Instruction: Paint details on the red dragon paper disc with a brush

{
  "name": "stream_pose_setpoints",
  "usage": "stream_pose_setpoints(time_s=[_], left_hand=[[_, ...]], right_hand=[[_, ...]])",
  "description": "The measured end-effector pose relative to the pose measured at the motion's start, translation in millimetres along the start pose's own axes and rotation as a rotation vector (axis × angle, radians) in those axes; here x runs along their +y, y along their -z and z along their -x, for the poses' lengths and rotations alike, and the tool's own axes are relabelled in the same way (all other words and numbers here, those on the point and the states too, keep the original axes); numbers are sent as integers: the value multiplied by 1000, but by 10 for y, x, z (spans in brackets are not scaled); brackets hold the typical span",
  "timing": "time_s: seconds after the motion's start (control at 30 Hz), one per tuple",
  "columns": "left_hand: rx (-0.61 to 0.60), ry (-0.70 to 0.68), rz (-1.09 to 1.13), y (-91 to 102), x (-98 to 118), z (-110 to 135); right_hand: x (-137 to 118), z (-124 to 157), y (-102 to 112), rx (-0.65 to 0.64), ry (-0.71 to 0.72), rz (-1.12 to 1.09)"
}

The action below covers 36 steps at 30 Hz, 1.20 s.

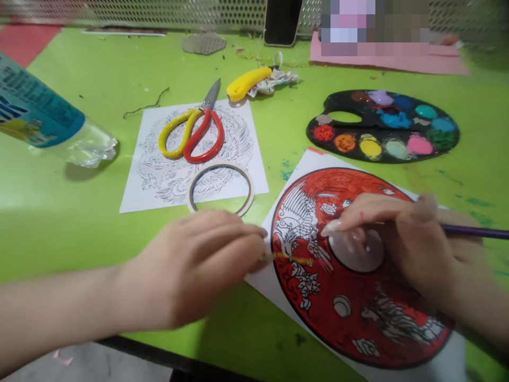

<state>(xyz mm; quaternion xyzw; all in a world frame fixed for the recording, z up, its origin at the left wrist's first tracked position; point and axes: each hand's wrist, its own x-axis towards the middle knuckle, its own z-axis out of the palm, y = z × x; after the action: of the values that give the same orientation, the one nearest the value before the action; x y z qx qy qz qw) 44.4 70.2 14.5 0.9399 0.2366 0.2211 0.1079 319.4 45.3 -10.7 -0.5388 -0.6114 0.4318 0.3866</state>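
Observation:
My right hand (pixel 413 239) is closed round a paintbrush with a dark purple handle (pixel 475 231); its bristles do not show. It rests over a round red-and-black printed picture (pixel 342 306) with white bird and cloud shapes, on a white sheet. At that picture's left edge is my left hand (pixel 217 260), its fingers curled together and slightly blurred. A thin yellowish streak (pixel 292 258) runs from those fingertips over the red; whether it is a held stick or paint I cannot tell. Beyond the right hand lies a black paint palette (pixel 382 127) with several colours.
Scissors (pixel 204 132) and a tape ring (pixel 250 197) lie on a line-drawn sheet (pixel 133 196). A yellow-handled cutter (pixel 248 84) is behind them. A bottle (pixel 51 116) leans in at left. A phone (pixel 282 21) stands against the perforated back panel (pixel 230 13). The green table's front edge (pixel 167 358) is near.

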Motion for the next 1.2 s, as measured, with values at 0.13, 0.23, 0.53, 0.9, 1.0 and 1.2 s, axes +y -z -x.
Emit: stream_pose_setpoints(time_s=[0.13, 0.23, 0.53, 0.9, 1.0, 1.2], left_hand=[[-41, -55, -94, -18, 140, 38], [-23, -61, -127, -23, 178, 69], [84, -52, -207, -43, 205, 95], [105, -29, -168, -58, 214, 117], [138, -44, -172, -59, 202, 113], [138, -1, -142, -67, 219, 128]], right_hand=[[-153, -41, 62, 49, -68, 96], [-317, -176, 13, -27, -76, 150], [-291, -592, -427, -186, 2, -11], [-145, -606, -442, -154, 203, -55], [-138, -610, -444, -170, 218, -44], [-156, -590, -448, -153, 213, -14]])
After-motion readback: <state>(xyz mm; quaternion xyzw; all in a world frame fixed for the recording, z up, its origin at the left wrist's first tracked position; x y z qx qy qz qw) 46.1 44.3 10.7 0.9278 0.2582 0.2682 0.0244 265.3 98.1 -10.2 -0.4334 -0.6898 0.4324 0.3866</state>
